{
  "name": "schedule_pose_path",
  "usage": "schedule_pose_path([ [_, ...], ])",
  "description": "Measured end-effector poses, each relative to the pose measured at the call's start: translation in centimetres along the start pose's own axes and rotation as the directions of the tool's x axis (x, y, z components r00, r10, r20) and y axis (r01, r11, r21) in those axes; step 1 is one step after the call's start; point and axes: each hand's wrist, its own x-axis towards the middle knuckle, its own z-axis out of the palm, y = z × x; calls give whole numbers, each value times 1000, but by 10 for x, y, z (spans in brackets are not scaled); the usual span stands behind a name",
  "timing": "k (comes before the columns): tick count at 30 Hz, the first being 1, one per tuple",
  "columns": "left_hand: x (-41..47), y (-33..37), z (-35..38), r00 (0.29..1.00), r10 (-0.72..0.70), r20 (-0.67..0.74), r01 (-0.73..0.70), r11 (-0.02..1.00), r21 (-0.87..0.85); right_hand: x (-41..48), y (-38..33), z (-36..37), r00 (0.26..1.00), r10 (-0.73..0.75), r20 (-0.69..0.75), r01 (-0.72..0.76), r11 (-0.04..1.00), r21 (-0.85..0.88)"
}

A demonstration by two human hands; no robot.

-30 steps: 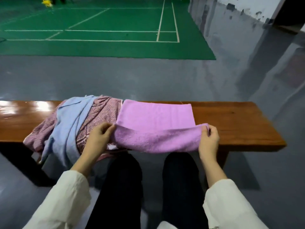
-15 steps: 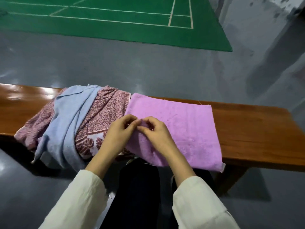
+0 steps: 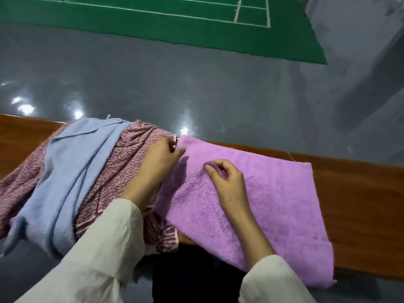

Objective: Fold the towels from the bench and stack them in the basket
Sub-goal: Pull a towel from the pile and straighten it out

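Purple towel (image 3: 273,193): lies flat on the wooden bench (image 3: 354,193), right of the other towels. Its near edge hangs over the bench front, and an upper layer sits over the near-left part.

Grey floor (image 3: 196,88): glossy with light spots, beyond the bench. Green court mat (image 3: 175,25) with white lines at the top.

Bench runs left to right across the view, bare wood on the right end.

Patterned red-pink towel (image 3: 129,162): crumpled heap on the bench, touching the purple towel's left edge, drooping over the front.

Blue towel (image 3: 72,171): draped over the patterned one, its end hanging off the bench front.

White sleeves on both arms. Dark trousers (image 3: 192,276) below the bench edge.

Left hand (image 3: 157,165): rests on the patterned towel, fingers held together and reaching right, tips at the purple towel's far-left corner. Thumb hidden, so cannot tell if it pinches the edge.

Right hand (image 3: 229,184): on the purple towel, fingers curled, thumb and fingertips pinching the corner of the upper layer.

The two hands are near each other but apart.
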Motion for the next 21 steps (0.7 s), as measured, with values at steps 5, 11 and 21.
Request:
schedule_pose_path([
  [5, 2, 9, 11, 999, -35, 4, 35, 999, -32, -3, 0, -3, 1000, 16, 9, -17, 999, 33],
  [11, -37, 31, -8, 994, 108, -11, -100, 880, -465, -28, -43, -24, 999, -38, 6, 36, 974, 222],
  [21, -175, 58, -26, 949, 168, -267, -302, 723, -621, -131, -100, -61, 991, -115, 64, 90, 947, 307],
])
